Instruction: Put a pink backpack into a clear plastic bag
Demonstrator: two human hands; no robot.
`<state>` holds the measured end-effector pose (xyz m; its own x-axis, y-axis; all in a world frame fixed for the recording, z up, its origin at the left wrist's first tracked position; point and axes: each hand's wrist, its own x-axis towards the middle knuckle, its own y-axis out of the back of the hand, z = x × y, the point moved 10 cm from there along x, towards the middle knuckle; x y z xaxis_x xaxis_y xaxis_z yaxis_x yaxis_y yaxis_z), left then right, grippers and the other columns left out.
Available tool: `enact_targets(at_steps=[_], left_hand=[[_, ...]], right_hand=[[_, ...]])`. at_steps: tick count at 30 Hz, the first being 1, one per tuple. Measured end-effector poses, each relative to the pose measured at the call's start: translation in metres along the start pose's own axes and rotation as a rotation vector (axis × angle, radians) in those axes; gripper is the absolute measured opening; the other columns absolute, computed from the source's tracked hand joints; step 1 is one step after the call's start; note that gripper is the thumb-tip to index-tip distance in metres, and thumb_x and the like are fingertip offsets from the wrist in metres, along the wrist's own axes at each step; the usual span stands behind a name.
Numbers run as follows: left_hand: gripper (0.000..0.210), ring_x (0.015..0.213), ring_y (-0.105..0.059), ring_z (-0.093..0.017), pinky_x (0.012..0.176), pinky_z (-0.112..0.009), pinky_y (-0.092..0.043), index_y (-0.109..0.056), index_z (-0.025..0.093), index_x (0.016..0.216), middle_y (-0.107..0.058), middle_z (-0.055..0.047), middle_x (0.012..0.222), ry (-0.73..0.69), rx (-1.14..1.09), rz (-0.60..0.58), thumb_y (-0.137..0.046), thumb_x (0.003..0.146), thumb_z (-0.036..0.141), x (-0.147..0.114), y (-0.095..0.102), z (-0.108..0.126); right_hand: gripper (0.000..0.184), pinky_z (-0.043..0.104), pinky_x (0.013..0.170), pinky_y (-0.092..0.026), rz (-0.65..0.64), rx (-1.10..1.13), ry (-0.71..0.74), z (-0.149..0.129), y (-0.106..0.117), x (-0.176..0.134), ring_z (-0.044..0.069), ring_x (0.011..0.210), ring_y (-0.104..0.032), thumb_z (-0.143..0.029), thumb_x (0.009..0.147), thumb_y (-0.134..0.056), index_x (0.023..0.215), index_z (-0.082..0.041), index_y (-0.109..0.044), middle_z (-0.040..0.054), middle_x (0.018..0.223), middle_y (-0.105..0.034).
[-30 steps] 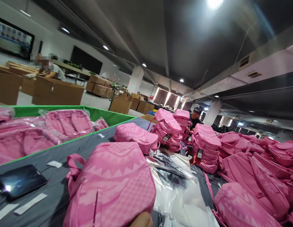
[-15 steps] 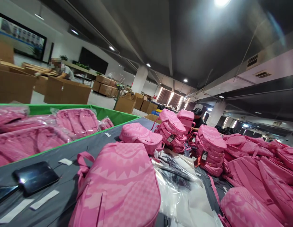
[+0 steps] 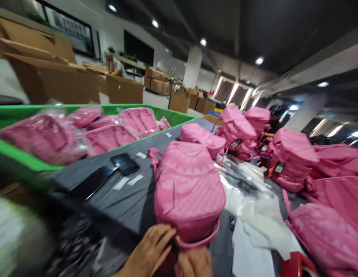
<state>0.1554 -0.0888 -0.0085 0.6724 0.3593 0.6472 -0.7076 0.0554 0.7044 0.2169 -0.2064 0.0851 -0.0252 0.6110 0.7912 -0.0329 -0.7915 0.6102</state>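
A pink backpack (image 3: 190, 181) with a jagged-tooth and checker print lies front side up on the grey-covered table (image 3: 121, 207) before me. My left hand (image 3: 151, 246) is at its near lower left edge, fingers bent and closed against the fabric beside a small metal zip part. Just right of it, my right hand (image 3: 194, 263) is curled below the backpack's pink strap loop (image 3: 200, 242). That hand is blurred and cut off by the bottom of the view, so whatever is in its fingers is hidden. Dark reddish material shows dimly between the hands.
A green-rimmed bin (image 3: 31, 165) at left holds several bagged pink backpacks. Two dark phone-like devices (image 3: 125, 163) lie nearby. Clear plastic bags (image 3: 248, 192), white sheets (image 3: 251, 250), a red tape dispenser (image 3: 297, 265) and stacked backpacks (image 3: 294, 154) are at right. A person (image 3: 118, 67) stands behind cartons.
The view has swung left and down, so the backpack appears smaller and farther right. Both my hands have come into view at its near edge, along with the white sheets and red object.
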Motion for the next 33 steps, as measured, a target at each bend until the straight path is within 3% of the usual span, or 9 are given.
enact_targets(at_steps=[3, 5, 10, 15, 17, 20, 24, 28, 33], left_hand=[[0.04, 0.123, -0.064, -0.029, 0.103, -0.047, -0.057, -0.056, 0.018, 0.133, -0.067, -0.014, 0.13, 0.413, -0.056, -0.136, -0.046, 0.095, 0.021, -0.024, -0.012, -0.025], [0.034, 0.115, -0.067, -0.026, 0.099, -0.045, -0.058, -0.061, 0.019, 0.125, -0.071, -0.012, 0.123, 0.51, -0.181, -0.266, -0.042, 0.096, 0.02, -0.026, -0.021, -0.026], [0.032, 0.091, -0.068, -0.02, 0.088, -0.033, -0.056, -0.071, 0.02, 0.106, -0.074, -0.006, 0.094, 0.477, -0.394, -0.203, -0.04, 0.103, 0.028, 0.009, 0.026, -0.044], [0.035, 0.077, -0.068, -0.016, 0.074, -0.025, -0.055, -0.075, 0.022, 0.093, -0.074, -0.001, 0.081, 0.373, -0.426, -0.138, -0.046, 0.103, 0.039, 0.02, 0.068, -0.069], [0.031, 0.081, -0.07, -0.017, 0.079, -0.028, -0.055, -0.074, 0.022, 0.098, -0.076, -0.002, 0.087, 0.29, -0.281, -0.042, -0.047, 0.104, 0.036, 0.023, 0.083, -0.056], [0.024, 0.098, -0.069, -0.019, 0.098, -0.035, -0.051, -0.069, 0.02, 0.118, -0.075, -0.006, 0.103, 0.04, -0.054, 0.127, -0.05, 0.102, 0.02, 0.035, 0.096, 0.007], [0.034, 0.101, -0.071, -0.024, 0.091, -0.035, -0.056, -0.063, 0.01, 0.126, -0.075, -0.014, 0.109, -0.223, 0.002, 0.089, -0.039, 0.105, 0.022, 0.054, 0.069, 0.096], [0.032, 0.046, -0.06, -0.013, 0.049, -0.026, -0.045, -0.063, 0.019, 0.08, -0.065, 0.002, 0.059, -0.244, -0.104, -0.009, -0.045, 0.106, 0.024, 0.059, 0.051, 0.104], [0.018, 0.06, -0.071, -0.011, 0.06, -0.02, -0.051, -0.068, 0.02, 0.102, -0.077, 0.002, 0.077, -0.35, -0.251, 0.033, -0.052, 0.105, 0.028, 0.054, 0.055, 0.083]], right_hand=[[0.027, 0.042, 0.086, -0.048, -0.027, -0.039, -0.005, 0.001, -0.02, 0.006, 0.023, 0.093, -0.064, -0.018, 0.105, -0.044, 0.116, -0.023, -0.068, 0.0075, 0.099, -0.072], [0.031, 0.038, 0.077, -0.043, -0.043, -0.088, 0.053, -0.003, -0.03, 0.016, 0.019, 0.077, -0.06, -0.017, 0.107, -0.039, 0.106, -0.02, -0.069, 0.005, 0.085, -0.07], [0.015, 0.036, 0.084, -0.041, -0.089, -0.059, 0.182, 0.012, -0.009, 0.019, 0.018, 0.087, -0.065, -0.017, 0.103, -0.054, 0.106, -0.019, -0.069, 0.0035, 0.094, -0.074], [0.016, 0.038, 0.089, -0.044, -0.012, -0.126, 0.137, 0.077, 0.039, -0.015, 0.019, 0.094, -0.069, -0.015, 0.099, -0.061, 0.112, -0.019, -0.071, 0.0069, 0.098, -0.076], [0.016, 0.038, 0.087, -0.047, 0.018, -0.185, 0.086, 0.099, 0.042, -0.024, 0.02, 0.094, -0.07, -0.013, 0.098, -0.062, 0.109, -0.02, -0.071, 0.0084, 0.1, -0.075], [0.024, 0.034, 0.081, -0.055, 0.041, -0.102, 0.032, 0.106, 0.035, -0.025, 0.019, 0.093, -0.07, -0.01, 0.097, -0.06, 0.115, -0.022, -0.069, 0.0082, 0.1, -0.074], [0.033, 0.031, 0.075, -0.059, 0.002, 0.095, 0.076, 0.081, 0.027, -0.017, 0.017, 0.089, -0.07, -0.008, 0.096, -0.058, 0.126, -0.02, -0.064, 0.0083, 0.096, -0.073], [0.021, 0.031, 0.069, -0.054, -0.072, 0.105, 0.145, 0.067, 0.018, -0.016, 0.018, 0.088, -0.068, -0.016, 0.095, -0.064, 0.116, -0.018, -0.069, 0.009, 0.098, -0.073], [0.012, 0.024, 0.065, -0.052, -0.152, 0.385, -0.301, 0.121, -0.02, -0.02, 0.013, 0.074, -0.062, -0.036, 0.091, -0.074, 0.094, -0.025, -0.075, 0.0021, 0.087, -0.061]])
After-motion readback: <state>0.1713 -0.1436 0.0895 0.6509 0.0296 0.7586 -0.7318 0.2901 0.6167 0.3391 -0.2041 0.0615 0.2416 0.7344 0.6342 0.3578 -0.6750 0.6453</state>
